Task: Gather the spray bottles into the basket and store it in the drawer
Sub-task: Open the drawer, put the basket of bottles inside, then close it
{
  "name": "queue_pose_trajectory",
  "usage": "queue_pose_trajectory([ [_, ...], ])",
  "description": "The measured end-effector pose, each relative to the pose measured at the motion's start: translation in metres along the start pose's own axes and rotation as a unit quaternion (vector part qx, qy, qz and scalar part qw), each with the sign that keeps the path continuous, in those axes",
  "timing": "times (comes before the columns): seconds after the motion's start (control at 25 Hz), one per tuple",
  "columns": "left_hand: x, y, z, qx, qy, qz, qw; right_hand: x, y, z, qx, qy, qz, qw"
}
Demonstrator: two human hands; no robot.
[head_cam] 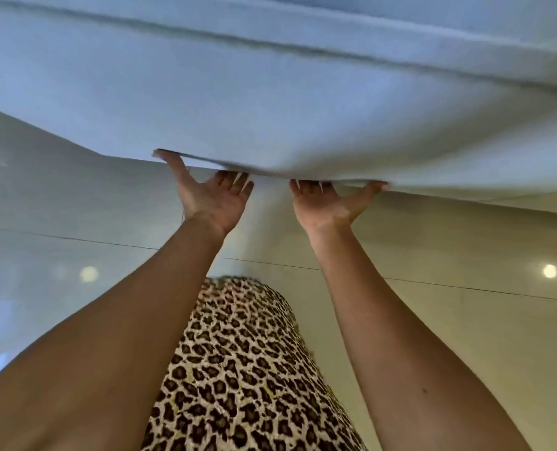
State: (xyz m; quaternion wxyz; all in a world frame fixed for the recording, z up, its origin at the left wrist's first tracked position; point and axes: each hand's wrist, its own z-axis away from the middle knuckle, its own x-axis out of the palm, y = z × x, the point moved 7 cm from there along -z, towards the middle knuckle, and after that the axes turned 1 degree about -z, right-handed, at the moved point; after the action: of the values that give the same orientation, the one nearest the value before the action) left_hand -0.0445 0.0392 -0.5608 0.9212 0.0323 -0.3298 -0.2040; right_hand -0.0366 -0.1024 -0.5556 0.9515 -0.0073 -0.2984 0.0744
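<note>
Both hands meet the lower edge of the drawer [270,109] palm up: your left hand [213,198] and right hand [327,201] sit close together near the middle, thumbs spread outward along the edge and fingers [235,182] reaching in beneath it. Their tips are hidden under the lip, so I cannot tell whether they hook it or merely press against it. Neither basket nor spray bottles are in view; the pale drawer front fills the far part of the scene and blocks any look inside, so you cannot confirm from here that the basket is seated. The main risk is your fingertips: if you are pushing the drawer home, they sit just where the front would meet the frame and could get pinched. If you are pulling, a shallow hold on a smooth lip may slip, and the sudden jerk could tip the bottles if they are inside. The front looks blurred, which suggests quick motion, so ease off. Your printed garment [238,369] hangs near, below the hands, and could catch on the edge above the glossy floor [75,190].
</note>
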Motion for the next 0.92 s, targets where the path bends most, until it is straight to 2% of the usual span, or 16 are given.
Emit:
queue_pose_trajectory([
  [0.2,0.008,-0.005,0.002,0.008,-0.038,0.050,0.998,0.001,-0.002,0.000,-0.008,-0.009,-0.035,0.999],
  [0.52,0.009,-0.008,0.011,0.016,-0.016,0.062,0.998,-0.003,-0.001,0.009,-0.004,0.004,-0.061,0.998],
  [0.92,-0.045,-0.030,0.052,0.004,0.027,0.036,0.999,-0.064,0.006,0.046,0.025,0.037,-0.031,0.999],
])
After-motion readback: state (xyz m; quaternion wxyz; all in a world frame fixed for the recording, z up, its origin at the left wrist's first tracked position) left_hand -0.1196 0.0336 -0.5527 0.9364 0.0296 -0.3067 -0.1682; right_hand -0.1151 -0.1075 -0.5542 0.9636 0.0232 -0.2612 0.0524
